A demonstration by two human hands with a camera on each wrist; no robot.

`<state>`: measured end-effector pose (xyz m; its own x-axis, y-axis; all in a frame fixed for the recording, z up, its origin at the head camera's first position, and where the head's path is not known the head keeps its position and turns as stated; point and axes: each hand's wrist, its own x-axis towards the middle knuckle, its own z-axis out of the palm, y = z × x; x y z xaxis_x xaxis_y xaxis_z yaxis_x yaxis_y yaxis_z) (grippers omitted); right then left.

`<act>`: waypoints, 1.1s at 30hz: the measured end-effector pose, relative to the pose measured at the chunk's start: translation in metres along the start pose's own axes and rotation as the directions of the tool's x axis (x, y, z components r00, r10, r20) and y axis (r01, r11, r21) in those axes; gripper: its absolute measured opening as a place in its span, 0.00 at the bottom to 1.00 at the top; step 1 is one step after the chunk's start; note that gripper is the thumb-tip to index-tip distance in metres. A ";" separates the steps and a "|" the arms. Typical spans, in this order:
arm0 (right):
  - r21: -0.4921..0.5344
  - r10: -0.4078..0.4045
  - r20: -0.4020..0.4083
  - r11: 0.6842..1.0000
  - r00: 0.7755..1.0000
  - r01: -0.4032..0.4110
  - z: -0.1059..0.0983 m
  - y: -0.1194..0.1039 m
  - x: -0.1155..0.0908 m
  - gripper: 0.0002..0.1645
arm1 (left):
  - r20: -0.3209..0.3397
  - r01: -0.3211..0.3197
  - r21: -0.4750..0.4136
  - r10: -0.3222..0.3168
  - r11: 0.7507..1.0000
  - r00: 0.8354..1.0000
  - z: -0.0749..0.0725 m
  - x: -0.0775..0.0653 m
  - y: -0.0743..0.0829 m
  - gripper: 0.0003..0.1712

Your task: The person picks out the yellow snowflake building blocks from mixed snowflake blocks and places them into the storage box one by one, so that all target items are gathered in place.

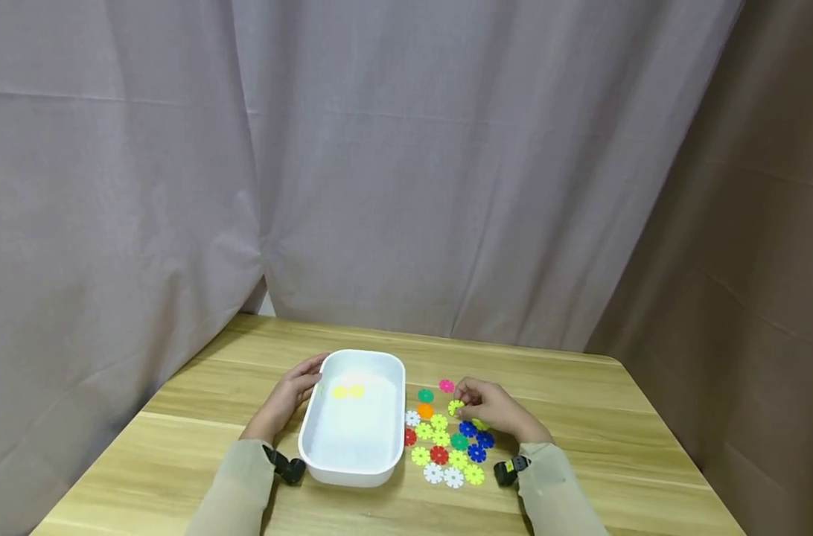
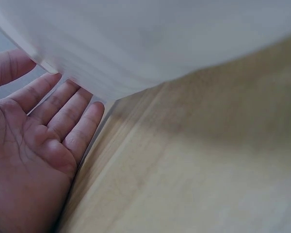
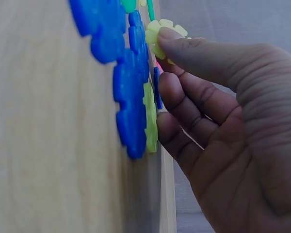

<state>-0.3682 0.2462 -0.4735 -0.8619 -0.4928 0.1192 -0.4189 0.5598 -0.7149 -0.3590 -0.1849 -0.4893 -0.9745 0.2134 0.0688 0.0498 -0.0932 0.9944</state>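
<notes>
A white plastic basin point(image 1: 356, 439) stands on the table with two yellow notched discs point(image 1: 357, 391) inside. My left hand point(image 1: 294, 396) lies along its far-left side; in the left wrist view, the fairly straight fingers point(image 2: 70, 109) touch the wall point(image 2: 150, 43). To the right of the basin, my right hand point(image 1: 493, 406) pinches a yellow snowflake disc point(image 1: 455, 407) between thumb and fingers. The right wrist view shows that yellow snowflake disc point(image 3: 157, 36) under the thumb, with blue discs point(image 3: 131, 111) lying near the other fingers.
Several loose discs lie spread right of the basin: green point(image 1: 425, 396), pink point(image 1: 446, 385), orange point(image 1: 424, 411), red point(image 1: 438, 455), white point(image 1: 433, 473), yellow point(image 1: 474, 474) and blue point(image 1: 476, 452). Grey curtains point(image 1: 406, 186) hang behind the wooden table point(image 1: 199, 417).
</notes>
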 end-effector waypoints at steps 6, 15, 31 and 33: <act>-0.003 -0.003 -0.005 1.000 1.000 0.003 -0.002 -0.003 0.000 0.09 | 0.006 0.001 0.007 -0.001 1.000 1.000 0.001 0.002 0.001 0.31; 0.044 -0.009 -0.045 0.999 0.999 0.011 -0.009 -0.014 0.004 0.10 | 0.030 -0.022 0.024 0.021 0.999 0.999 -0.002 0.006 0.006 0.32; 0.119 -0.058 -0.064 0.991 0.996 0.065 -0.008 -0.041 0.016 0.11 | 0.021 -0.011 0.002 0.011 1.000 1.000 0.001 0.002 0.000 0.32; 0.121 -0.098 -0.060 0.987 0.993 0.104 -0.009 -0.048 0.020 0.12 | 0.019 -0.020 -0.002 0.020 1.000 1.000 0.000 0.002 0.000 0.32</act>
<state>-0.3680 0.2154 -0.4306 -0.8325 -0.5041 0.2297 -0.4688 0.4203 -0.7769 -0.3609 -0.1848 -0.4892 -0.9691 0.2296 0.0898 0.0683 -0.0997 0.9927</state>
